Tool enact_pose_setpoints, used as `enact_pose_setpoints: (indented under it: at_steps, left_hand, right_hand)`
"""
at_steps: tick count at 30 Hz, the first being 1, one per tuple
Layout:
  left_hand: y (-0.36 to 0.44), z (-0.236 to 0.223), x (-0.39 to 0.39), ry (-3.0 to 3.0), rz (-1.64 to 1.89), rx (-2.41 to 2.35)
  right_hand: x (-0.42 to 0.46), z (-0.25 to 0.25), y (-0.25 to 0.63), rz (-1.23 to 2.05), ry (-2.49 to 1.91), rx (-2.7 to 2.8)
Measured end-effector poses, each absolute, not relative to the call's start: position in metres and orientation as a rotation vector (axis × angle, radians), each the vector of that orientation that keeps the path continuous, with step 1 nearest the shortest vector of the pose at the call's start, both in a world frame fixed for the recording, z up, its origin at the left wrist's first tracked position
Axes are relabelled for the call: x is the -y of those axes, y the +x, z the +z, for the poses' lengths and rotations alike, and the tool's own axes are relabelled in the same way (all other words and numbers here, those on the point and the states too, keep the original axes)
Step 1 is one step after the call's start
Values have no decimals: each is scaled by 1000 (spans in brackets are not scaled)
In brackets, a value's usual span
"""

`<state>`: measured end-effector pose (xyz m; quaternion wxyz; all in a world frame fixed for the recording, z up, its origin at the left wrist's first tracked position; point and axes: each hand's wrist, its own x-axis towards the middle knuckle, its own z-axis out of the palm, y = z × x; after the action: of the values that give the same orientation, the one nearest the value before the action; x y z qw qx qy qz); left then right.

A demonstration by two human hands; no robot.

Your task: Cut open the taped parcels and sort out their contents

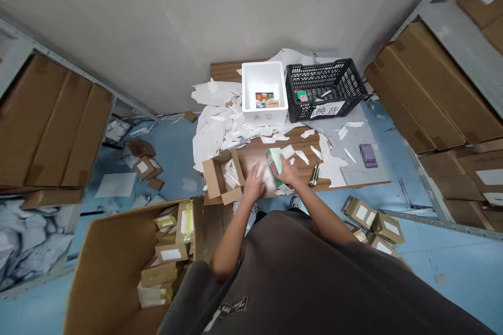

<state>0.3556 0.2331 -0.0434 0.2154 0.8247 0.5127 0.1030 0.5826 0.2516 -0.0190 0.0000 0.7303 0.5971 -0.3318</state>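
Observation:
My right hand (286, 171) is shut around a green and white box (274, 167), holding it over the wooden tabletop (255, 156). My left hand (254, 182) is blurred, with its fingers apart, just left of that box and above white paper scraps (269, 180). A small open cardboard box (222, 178) with white paper inside stands to the left of my left hand. To the right of my right hand lies a yellow and black utility knife (314, 174).
A white foam box (264, 84) holding colourful packages and a black plastic crate (324, 76) stand at the table's back. Torn white paper covers much of the table. A large carton (118, 261) of small boxes sits at lower left. Shelves with cartons flank both sides.

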Motion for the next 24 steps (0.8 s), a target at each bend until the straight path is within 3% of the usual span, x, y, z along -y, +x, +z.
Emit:
enact_pose_setpoints:
  at_steps: [7,15,24]
  left_hand:
    - [450,-95,-252,2276,362,-1156]
    - [447,-151,-250,1727,535,-1314]
    - [436,-158,-291,1355,482,-1107]
  right_hand:
    - [-260,-34,617,-1121,2160,-1928]
    - [-273,-72,656,-1945,2311,-1488]
    - [-246,-105,641,-2068,2377,-1934]
